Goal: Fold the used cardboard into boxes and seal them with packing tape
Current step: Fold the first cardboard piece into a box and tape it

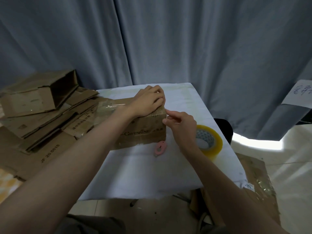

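Table [143,174]: white-covered, nearest the viewer; bears every working item below.

Cutter [160,148]: small, pink, flat on the cloth just in front of the box. Probably parked there for trimming tape.

Tape [208,141]: yellowish roll, lying on its side at the table's right edge, partly behind the right wrist. Held by neither hand.

Box [143,130]: brown, printed, folded up and standing mid-table. Closed on every visible side; contents cannot be seen. Glossy tape shows along its top toward the left.

Right hand [181,123]: at the box's upper right corner, thumb and forefinger drawn together against the edge, other fingers curled. Seemingly pinching or smoothing a tape end there; the tape itself is too faint to confirm.

Left hand [148,103]: palm down across the box top, fingers bent over the far right edge. Judged to be pinning the flaps and steadying the box while the corner is sealed.

Stack [38,119]: flattened used cardboard piled left of the table, awaiting folding. One piece on top [62,88] stands open as a sleeve, nothing visible inside.

Curtain [168,39]: grey, behind everything.
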Available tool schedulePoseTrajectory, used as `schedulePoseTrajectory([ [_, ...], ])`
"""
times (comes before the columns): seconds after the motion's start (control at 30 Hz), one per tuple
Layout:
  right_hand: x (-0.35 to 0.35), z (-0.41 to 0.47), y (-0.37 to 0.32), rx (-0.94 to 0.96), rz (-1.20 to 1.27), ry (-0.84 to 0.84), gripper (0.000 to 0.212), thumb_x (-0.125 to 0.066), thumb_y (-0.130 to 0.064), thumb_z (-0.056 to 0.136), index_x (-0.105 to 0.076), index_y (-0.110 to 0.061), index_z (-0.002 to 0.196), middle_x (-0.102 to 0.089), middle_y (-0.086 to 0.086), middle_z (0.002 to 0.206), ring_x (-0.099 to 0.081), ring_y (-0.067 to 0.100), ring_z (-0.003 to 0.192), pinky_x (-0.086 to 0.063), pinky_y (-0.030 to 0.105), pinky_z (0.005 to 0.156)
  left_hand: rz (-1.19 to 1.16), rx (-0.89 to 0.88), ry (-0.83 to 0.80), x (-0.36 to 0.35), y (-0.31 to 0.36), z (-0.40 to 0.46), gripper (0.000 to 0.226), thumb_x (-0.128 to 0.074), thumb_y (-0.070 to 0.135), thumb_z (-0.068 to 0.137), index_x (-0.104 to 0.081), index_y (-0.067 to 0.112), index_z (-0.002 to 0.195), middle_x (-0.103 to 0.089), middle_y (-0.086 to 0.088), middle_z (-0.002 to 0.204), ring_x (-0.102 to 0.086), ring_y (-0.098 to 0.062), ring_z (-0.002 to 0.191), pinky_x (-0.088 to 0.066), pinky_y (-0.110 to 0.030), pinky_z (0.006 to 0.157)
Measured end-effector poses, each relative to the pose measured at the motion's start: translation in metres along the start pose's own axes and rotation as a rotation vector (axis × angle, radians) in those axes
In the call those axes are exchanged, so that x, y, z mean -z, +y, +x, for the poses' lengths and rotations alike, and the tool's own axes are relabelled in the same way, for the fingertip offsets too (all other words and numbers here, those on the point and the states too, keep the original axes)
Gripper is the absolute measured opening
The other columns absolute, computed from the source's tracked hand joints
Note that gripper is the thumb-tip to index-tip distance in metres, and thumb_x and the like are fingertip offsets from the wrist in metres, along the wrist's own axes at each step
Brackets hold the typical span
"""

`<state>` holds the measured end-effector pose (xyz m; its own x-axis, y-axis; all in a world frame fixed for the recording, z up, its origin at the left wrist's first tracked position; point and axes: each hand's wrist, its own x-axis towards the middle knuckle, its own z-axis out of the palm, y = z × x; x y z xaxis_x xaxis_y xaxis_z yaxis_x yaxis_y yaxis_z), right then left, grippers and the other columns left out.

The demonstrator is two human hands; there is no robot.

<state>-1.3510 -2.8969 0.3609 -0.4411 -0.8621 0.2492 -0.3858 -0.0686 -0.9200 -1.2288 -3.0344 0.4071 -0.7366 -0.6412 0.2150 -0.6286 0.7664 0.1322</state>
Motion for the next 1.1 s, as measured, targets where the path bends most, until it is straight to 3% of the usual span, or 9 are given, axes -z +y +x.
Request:
schedulePoseTrajectory([
  [0.17, 0.004, 0.005, -0.001, 0.047, -0.022, 0.072, 0.002, -0.079, -0.011, 0.082, -0.078, -0.009, 0.082, -0.068, -0.008, 0.065, -0.062, 0.001, 0.054, -0.053, 0.014, 0.062, -0.009, -0.066, 0.154, 0.006, 0.014, -0.020, 0.027, -0.051, 0.038, 0.101, -0.073, 0.024, 0.106, -0.062, 0.006, 0.115, -0.052, -0.017, 0.105, -0.043, -0.036, 0.087],
  [0.3, 0.011, 0.010, -0.001, 0.094, -0.113, 0.047, 0.017, -0.074, -0.003, 0.084, -0.074, -0.016, 0.073, -0.065, -0.011, 0.063, -0.065, 0.011, 0.061, -0.058, 0.030, 0.069, -0.098, -0.031, 0.193, 0.007, 0.016, -0.055, 0.034, -0.057, 0.041, 0.097, -0.068, 0.022, 0.123, -0.063, 0.005, 0.128, -0.055, -0.016, 0.116, -0.045, -0.039, 0.101],
  [0.47, 0.012, 0.014, -0.010, 0.124, -0.246, 0.077, 0.028, -0.056, 0.003, 0.088, -0.077, -0.011, 0.100, -0.074, 0.002, 0.096, -0.068, 0.019, 0.094, -0.054, 0.032, 0.090, -0.047, 0.076, 0.222, 0.013, 0.008, -0.094, 0.039, -0.056, 0.040, 0.098, -0.064, 0.023, 0.132, -0.061, 0.003, 0.137, -0.055, -0.018, 0.127, -0.044, -0.044, 0.106],
  [0.57, -0.004, 0.002, -0.026, 0.320, -0.309, 0.185, 0.030, -0.056, 0.000, 0.085, -0.063, -0.008, 0.113, -0.064, 0.006, 0.113, -0.054, 0.022, 0.107, -0.045, 0.033, 0.091, -0.031, 0.099, 0.244, 0.013, 0.005, -0.113, 0.037, -0.055, 0.037, 0.100, -0.064, 0.023, 0.132, -0.062, 0.002, 0.137, -0.055, -0.020, 0.127, -0.042, -0.045, 0.107],
  [0.7, -0.039, -0.015, -0.045, 0.593, -0.319, -0.068, 0.028, -0.056, -0.005, 0.088, -0.068, -0.009, 0.114, -0.066, 0.007, 0.117, -0.057, 0.024, 0.112, -0.041, 0.039, 0.102, -0.082, 0.107, 0.360, 0.010, 0.002, -0.138, 0.033, -0.055, 0.025, 0.100, -0.067, 0.017, 0.129, -0.064, -0.002, 0.134, -0.057, -0.020, 0.126, -0.041, -0.043, 0.109],
  [0.8, -0.062, -0.021, -0.048, 0.657, -0.363, -0.261, 0.031, -0.058, -0.011, 0.095, -0.067, -0.010, 0.124, -0.065, 0.007, 0.129, -0.055, 0.023, 0.124, -0.034, 0.044, 0.113, -0.103, 0.265, 0.541, 0.008, -0.013, -0.164, 0.029, -0.053, 0.021, 0.101, -0.070, 0.016, 0.124, -0.062, -0.003, 0.134, -0.052, -0.018, 0.128, -0.036, -0.037, 0.113],
  [0.9, -0.075, -0.023, -0.044, 0.670, -0.435, -0.346, 0.031, -0.058, -0.019, 0.098, -0.066, -0.014, 0.127, -0.064, 0.004, 0.131, -0.053, 0.021, 0.125, -0.030, 0.047, 0.115, -0.184, 0.468, 0.736, 0.009, -0.024, -0.186, 0.023, -0.059, 0.023, 0.098, -0.074, 0.016, 0.114, -0.065, 0.001, 0.115, -0.057, -0.016, 0.108, -0.041, -0.026, 0.097],
  [1.0, -0.078, -0.021, -0.042, 0.635, -0.384, -0.309, 0.028, -0.060, -0.017, 0.096, -0.069, -0.018, 0.123, -0.065, 0.002, 0.126, -0.054, 0.021, 0.117, -0.036, 0.046, 0.108, -0.327, 0.540, 0.775, 0.009, -0.021, -0.196, 0.016, -0.067, 0.019, 0.094, -0.077, 0.017, 0.107, -0.066, 0.006, 0.097, -0.060, -0.002, 0.086, -0.049, -0.017, 0.081],
  [1.1, -0.081, -0.023, -0.042, 0.620, -0.358, -0.266, 0.025, -0.060, -0.015, 0.096, -0.071, -0.019, 0.118, -0.066, 0.000, 0.119, -0.054, 0.020, 0.111, -0.036, 0.041, 0.102, -0.439, 0.617, 0.812, 0.009, -0.015, -0.201, 0.013, -0.072, 0.016, 0.089, -0.078, 0.020, 0.100, -0.068, 0.012, 0.092, -0.063, 0.002, 0.085, -0.047, -0.008, 0.078],
])
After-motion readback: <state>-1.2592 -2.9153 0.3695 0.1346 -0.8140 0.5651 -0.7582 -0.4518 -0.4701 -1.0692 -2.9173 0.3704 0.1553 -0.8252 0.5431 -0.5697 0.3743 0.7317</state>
